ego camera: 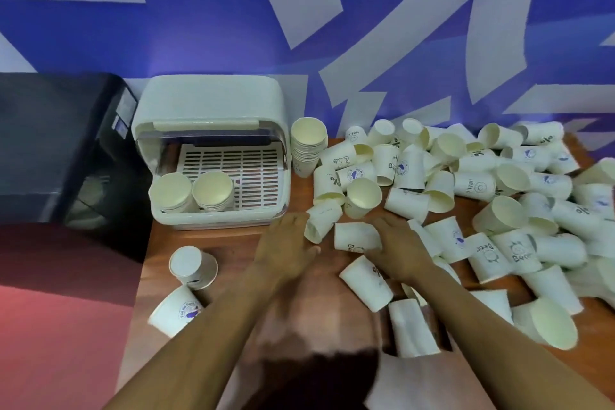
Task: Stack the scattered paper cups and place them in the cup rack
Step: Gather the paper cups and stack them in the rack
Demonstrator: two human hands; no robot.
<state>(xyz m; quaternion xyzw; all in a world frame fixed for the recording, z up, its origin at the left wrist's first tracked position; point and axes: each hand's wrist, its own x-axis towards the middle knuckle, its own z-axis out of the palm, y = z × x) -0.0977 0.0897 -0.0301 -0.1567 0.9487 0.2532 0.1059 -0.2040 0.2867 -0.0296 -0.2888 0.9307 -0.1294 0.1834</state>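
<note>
Left grip [289,238] on cup [322,221], fingertips hidden

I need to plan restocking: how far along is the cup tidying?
Early. Two stacks of cream paper cups stand in the white plastic cup rack; a third stack waits beside it. The left hand and right hand each grasp a cup. Dozens remain scattered.

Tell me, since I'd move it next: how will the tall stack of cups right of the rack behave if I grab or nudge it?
The stack of cups stands upright on the table beside the rack. It is tall and narrow, so a nudge near its top would probably tip it. Nested paper cups are likely light, and stiffer than a single cup. Gripped low, it should lift in one piece.
</note>
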